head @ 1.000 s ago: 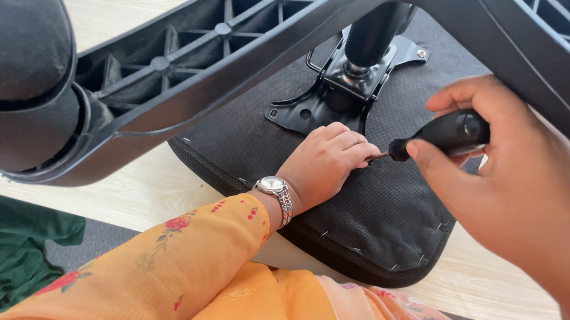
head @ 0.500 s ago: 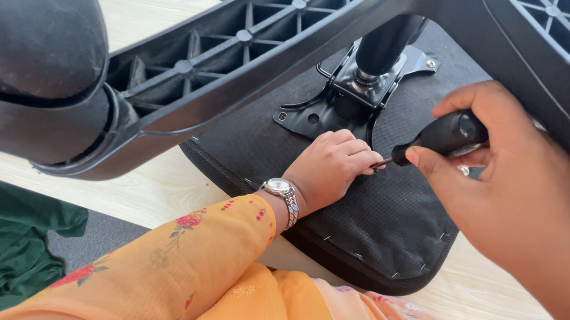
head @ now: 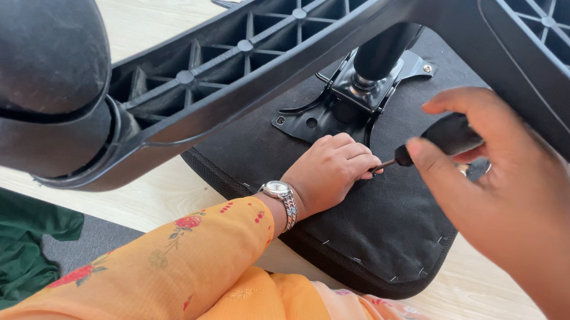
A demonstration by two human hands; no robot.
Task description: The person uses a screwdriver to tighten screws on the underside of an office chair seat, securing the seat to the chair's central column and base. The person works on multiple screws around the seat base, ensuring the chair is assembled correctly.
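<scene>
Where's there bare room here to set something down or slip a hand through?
Bare wooden table lies beyond the chair base arm, and a strip near the seat underside at lower right. It is crowded by the metal plate, where the left hand and the right hand with the screwdriver meet.

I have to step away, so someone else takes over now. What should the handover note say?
Left hand: resting on the upturned seat underside, fingertips at the screwdriver tip.
Right hand: gripping the black screwdriver, angled down toward the seat.
Metal mounting plate sits on the seat with the column and ribbed star base attached.
Done: plate in place.
Left: the fastener at the tip; whether it is seated is hidden.
</scene>
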